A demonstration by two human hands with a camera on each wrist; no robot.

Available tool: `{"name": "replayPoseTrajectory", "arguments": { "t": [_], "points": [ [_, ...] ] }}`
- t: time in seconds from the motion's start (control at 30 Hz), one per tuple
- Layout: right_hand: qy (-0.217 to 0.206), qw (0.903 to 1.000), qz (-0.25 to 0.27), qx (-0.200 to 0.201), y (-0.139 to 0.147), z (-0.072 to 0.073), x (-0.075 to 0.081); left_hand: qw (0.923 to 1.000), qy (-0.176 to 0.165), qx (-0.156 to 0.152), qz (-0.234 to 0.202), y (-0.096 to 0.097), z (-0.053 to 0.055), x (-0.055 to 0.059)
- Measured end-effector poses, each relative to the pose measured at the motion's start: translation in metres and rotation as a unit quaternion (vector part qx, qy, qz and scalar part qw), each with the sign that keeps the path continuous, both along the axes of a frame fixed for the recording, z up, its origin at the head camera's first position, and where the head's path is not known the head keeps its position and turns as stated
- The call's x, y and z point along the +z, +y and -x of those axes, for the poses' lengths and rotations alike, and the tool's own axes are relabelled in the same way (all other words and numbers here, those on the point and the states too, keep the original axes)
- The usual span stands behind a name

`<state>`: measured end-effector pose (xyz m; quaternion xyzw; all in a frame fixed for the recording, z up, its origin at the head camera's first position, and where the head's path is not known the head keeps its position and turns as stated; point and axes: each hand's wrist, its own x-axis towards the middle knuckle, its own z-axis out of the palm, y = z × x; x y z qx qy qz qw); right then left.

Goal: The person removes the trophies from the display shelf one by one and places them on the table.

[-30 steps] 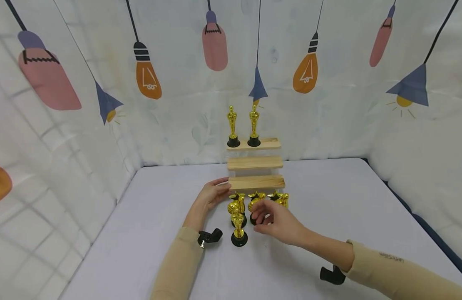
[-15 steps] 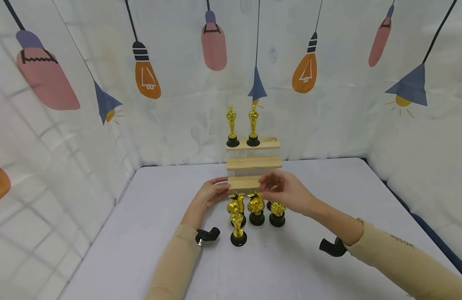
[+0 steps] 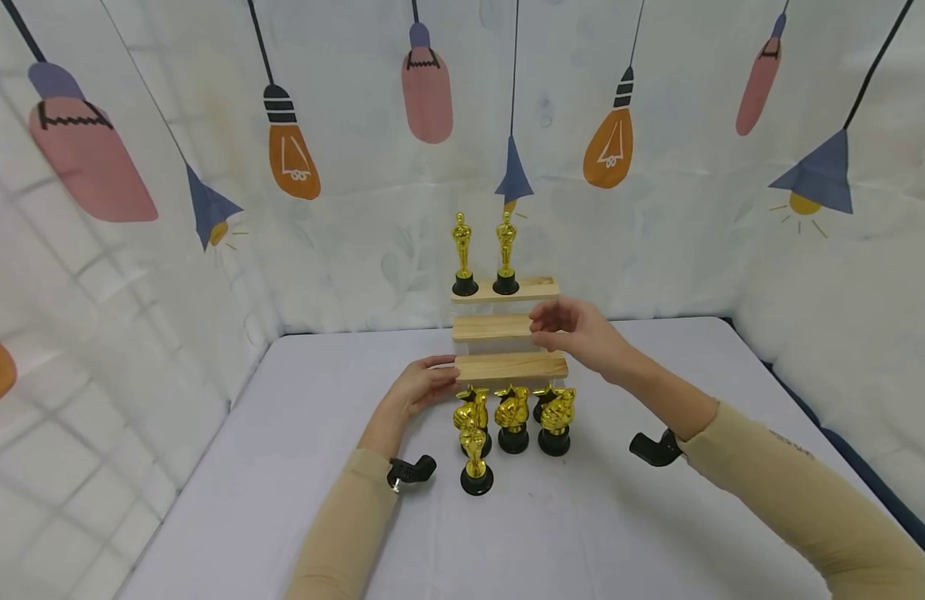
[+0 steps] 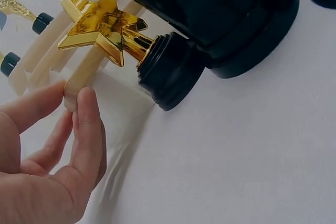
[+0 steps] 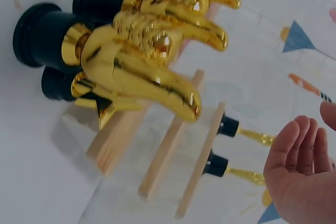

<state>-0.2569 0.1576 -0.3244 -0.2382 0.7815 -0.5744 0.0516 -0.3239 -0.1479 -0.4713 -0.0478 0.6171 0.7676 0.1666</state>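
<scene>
Wht backdrop (image 3: 357, 258) w/ printed lamps (image 3: 427, 98), faint grid (image 3: 72, 467) on L wall (image 3: 132, 292), wht-topped tbl (image 3: 695, 400)

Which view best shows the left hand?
The left wrist view: close up, the left hand pinches the end of the lowest wooden shelf board. The head view shows both smaller; the right wrist view shows the board but not that hand.

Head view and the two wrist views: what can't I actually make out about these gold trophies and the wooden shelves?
- Head view: the right end of the middle shelf, hidden by the right hand.
- Head view: most of the star trophies, behind the thumbs-up trophies.
- Head view: the statuettes' faces, too small.
- Left wrist view: most of what stands on the large black base, cut off by the top edge.
</scene>
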Motion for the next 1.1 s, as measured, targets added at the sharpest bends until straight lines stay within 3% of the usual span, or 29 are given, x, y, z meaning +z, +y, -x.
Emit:
{"name": "replayPoseTrajectory", "arguments": {
  "t": [0.33,0.6,0.9,1.1],
  "points": [
    [-0.023,0.9989,-0.002,-0.04,0.007,0.033,0.005,0.9998,0.004,-0.021,0.006,-0.005,0.003,0.004],
    [-0.057,0.9974,0.011,-0.044,0.002,0.054,0.01,0.9993,0.01,-0.024,0.028,-0.004,0.002,0.006],
    [-0.105,0.9911,0.036,-0.074,-0.007,0.082,0.004,0.9987,0.025,-0.02,0.041,-0.004,0.001,0.006],
    [-0.119,0.9855,0.073,-0.096,-0.012,0.092,0.0,0.9979,0.03,-0.031,0.048,-0.005,0.001,0.008]
  ]
}}
